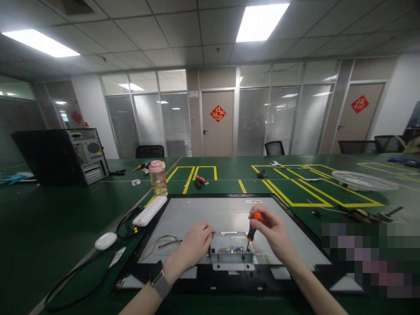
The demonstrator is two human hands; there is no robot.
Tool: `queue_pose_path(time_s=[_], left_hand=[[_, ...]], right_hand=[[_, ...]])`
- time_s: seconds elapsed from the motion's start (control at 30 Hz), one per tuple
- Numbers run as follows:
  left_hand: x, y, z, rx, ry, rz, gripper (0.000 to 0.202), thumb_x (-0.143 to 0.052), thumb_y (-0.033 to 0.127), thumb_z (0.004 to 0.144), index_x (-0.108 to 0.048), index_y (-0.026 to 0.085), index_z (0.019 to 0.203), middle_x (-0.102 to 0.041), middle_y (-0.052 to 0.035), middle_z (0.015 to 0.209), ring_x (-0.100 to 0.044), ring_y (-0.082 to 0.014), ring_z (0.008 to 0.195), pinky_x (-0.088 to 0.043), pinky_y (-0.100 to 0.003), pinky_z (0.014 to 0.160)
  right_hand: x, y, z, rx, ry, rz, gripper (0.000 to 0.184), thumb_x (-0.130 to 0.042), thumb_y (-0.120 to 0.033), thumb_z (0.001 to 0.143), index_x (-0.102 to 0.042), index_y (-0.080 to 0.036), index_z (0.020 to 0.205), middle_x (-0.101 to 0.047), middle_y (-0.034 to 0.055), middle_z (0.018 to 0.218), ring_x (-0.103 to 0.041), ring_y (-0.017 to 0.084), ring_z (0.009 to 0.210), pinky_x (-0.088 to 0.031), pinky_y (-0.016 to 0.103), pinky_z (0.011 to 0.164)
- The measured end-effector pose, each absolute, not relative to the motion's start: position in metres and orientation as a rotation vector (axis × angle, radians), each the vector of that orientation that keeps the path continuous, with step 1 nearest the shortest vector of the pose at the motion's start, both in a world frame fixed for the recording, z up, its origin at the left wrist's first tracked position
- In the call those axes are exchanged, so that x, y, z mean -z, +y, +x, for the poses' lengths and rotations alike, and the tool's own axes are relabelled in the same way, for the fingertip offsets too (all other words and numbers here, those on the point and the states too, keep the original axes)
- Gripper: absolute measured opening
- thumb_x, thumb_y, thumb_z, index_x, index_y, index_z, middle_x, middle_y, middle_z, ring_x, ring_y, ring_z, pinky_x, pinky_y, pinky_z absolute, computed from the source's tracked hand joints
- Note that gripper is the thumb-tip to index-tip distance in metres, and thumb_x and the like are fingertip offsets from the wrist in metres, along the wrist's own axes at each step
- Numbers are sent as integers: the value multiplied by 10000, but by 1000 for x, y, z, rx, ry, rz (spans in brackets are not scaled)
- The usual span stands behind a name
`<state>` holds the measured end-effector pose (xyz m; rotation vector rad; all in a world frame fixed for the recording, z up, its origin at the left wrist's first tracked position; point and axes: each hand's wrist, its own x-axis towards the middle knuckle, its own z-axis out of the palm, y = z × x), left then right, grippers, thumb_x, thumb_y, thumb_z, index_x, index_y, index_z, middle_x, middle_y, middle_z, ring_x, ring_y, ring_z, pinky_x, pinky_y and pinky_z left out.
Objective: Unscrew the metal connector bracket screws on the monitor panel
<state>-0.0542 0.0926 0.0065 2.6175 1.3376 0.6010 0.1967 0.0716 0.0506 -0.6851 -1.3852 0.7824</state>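
A flat display panel (177,214) with a black frame lies back side up on the table before me. At its near middle sits a metal housing (229,239) with a row of ports on the side facing me. My right hand (267,225) grips a screwdriver (252,232) with an orange and black handle. The screwdriver leans slightly, its tip down at the right part of the port side. With fingers bent together, my left hand (198,243) holds the left edge of the housing. Thin coloured wires (160,240) lie on the panel left of that hand.
Left of the panel are a white power strip (151,211), a black cable (78,262), a white oval object (105,240) and a pink-lidded bottle (158,177). A computer case (62,155) stands farther left. Red-handled pliers (199,181) lie beyond; a white round frame (362,180) is right.
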Motion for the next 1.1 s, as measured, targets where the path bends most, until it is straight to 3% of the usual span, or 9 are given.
queue_pose_path(time_s=[0.07,0.2,0.37,0.5,0.67,0.87,1.03,1.1], left_hand=[[-6,93,-54,-596,1343,2618,259,-376,138,965,-622,183,1030,-571,-48,999,-520,-176,958,-423,-294,878],[-4,94,-54,-597,1349,2627,258,-379,133,960,-623,185,1027,-569,-46,994,-520,-176,951,-422,-295,877],[-6,93,-55,-603,1328,2619,264,-378,134,962,-614,194,1061,-568,-46,1021,-521,-173,963,-414,-286,885],[-6,93,-55,-592,1337,2610,280,-365,135,963,-617,194,1070,-566,-49,1017,-519,-174,967,-413,-288,888],[-5,93,-55,-591,1340,2614,273,-372,140,960,-619,193,1064,-564,-48,1018,-515,-177,962,-419,-295,883],[-7,92,-54,-603,1338,2613,279,-365,140,964,-618,198,1065,-569,-49,1022,-521,-179,966,-424,-302,882],[-7,92,-54,-605,1342,2609,276,-375,127,957,-616,192,1075,-572,-51,1029,-525,-179,973,-425,-306,895],[-8,91,-54,-593,1348,2615,267,-377,132,959,-618,189,1057,-571,-50,1026,-523,-179,974,-427,-303,891]], right_hand=[[-48,73,198,-850,-1390,-668,178,-761,-386,738,-722,-226,805,-572,7,777,-535,154,696,-449,255,614],[-47,72,196,-1081,-1368,-575,277,-637,-436,855,-698,-259,1060,-654,42,840,-586,193,803,-475,307,711],[-55,68,193,-1186,-1303,-478,243,-615,-455,865,-697,-230,904,-655,47,840,-594,193,816,-476,309,750],[-54,69,196,-1086,-1295,-579,207,-748,-420,759,-700,-235,839,-643,20,839,-598,187,841,-471,307,804],[-52,69,197,-1135,-1344,-561,324,-650,-450,841,-678,-253,1097,-704,67,911,-642,224,869,-503,371,795],[-52,69,197,-1166,-1393,-538,340,-589,-434,890,-652,-264,1178,-696,98,1096,-659,254,974,-489,426,881],[-51,71,199,-872,-1423,-691,240,-734,-400,770,-734,-263,966,-689,41,867,-636,211,809,-519,327,737],[-50,72,200,-750,-1437,-739,236,-732,-415,764,-745,-256,938,-674,42,878,-619,215,819,-511,322,738]])
